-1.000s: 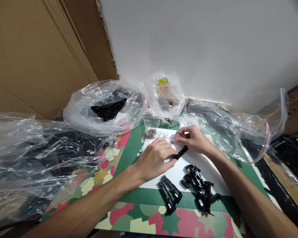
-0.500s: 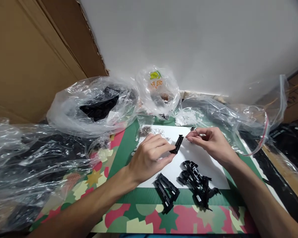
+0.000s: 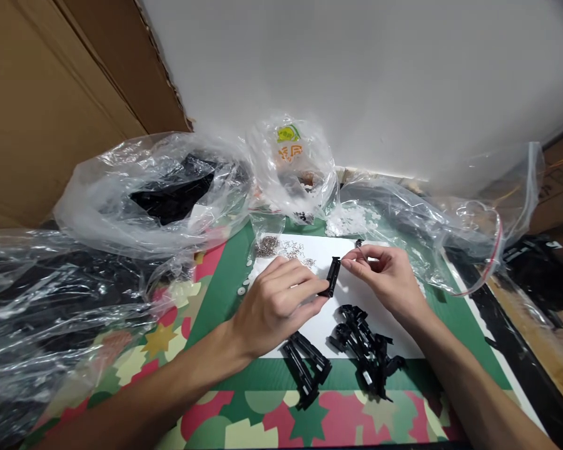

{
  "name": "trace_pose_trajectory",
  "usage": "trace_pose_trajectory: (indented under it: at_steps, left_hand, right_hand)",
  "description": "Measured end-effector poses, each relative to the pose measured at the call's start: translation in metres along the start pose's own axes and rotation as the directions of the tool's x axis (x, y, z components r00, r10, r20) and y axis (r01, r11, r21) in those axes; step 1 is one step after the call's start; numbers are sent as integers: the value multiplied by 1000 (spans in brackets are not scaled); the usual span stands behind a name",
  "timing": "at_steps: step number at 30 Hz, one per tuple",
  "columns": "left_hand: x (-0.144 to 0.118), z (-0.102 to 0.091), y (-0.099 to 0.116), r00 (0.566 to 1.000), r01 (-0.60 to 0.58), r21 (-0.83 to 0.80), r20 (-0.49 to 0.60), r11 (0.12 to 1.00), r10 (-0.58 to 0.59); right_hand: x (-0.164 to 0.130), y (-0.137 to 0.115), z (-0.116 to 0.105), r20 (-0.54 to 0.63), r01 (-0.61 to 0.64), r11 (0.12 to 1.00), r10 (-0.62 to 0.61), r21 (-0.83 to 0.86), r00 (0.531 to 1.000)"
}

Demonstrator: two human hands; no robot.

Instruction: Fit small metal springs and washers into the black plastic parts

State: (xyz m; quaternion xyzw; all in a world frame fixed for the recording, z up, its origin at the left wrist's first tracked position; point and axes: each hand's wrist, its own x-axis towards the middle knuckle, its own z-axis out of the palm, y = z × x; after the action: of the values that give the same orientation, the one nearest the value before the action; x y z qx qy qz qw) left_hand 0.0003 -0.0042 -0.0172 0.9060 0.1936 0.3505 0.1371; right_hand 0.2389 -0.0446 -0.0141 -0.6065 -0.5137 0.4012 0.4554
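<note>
Head view: Over the white sheet, a slim black part is clamped by the left hand's fingers; the right hand's are bunched alongside, their grip unclear. One part appears under way; whether the black pieces piled at the sheet's near edge are finished cannot be told.

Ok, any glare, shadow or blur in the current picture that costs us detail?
Head view: glare streaks the plastic sheeting at left; also head view: soft shadows on the white paper beside the black pile; same head view: tiny metal bits run together, but the black part in the left hand stands out.
</note>
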Motion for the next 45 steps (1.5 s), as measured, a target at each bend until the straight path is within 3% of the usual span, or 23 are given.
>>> trace_pose_trajectory:
  at_steps: [3, 6, 12, 16, 21, 36, 45]
  left_hand:
    - [0, -1, 2, 1000, -24, 13, -12, 1000, 24]
    - [0, -2, 2, 999, -49, 49, -19, 998, 50]
    - [0, 0, 3, 996, -68, 64, -54, 996, 71]
    - [1, 0, 4, 990, -100, 88, -88, 991, 108]
    - [2, 0, 6, 987, -111, 171, -96, 979, 128]
    - [0, 3, 2, 983, -62, 163, -163, 985, 89]
    - [0, 3, -1, 977, -36, 142, -204, 989, 65]
  right_hand:
    - [-3, 0, 3, -60, 16, 1000, -17, -10, 998]
    - [-8, 0, 7, -126, 104, 987, -119, -122, 985]
    - [-16, 3, 13, -182, 331, 852, -430, -405, 884]
    - [-17, 5, 13, -131, 390, 761, -522, -518, 843]
    - [-18, 4, 13, -140, 368, 784, -492, -500, 859]
    - [-17, 3, 9, -63, 399, 770, -491, -498, 869]
    - [-16, 3, 2, -66, 219, 914, -256, -342, 964]
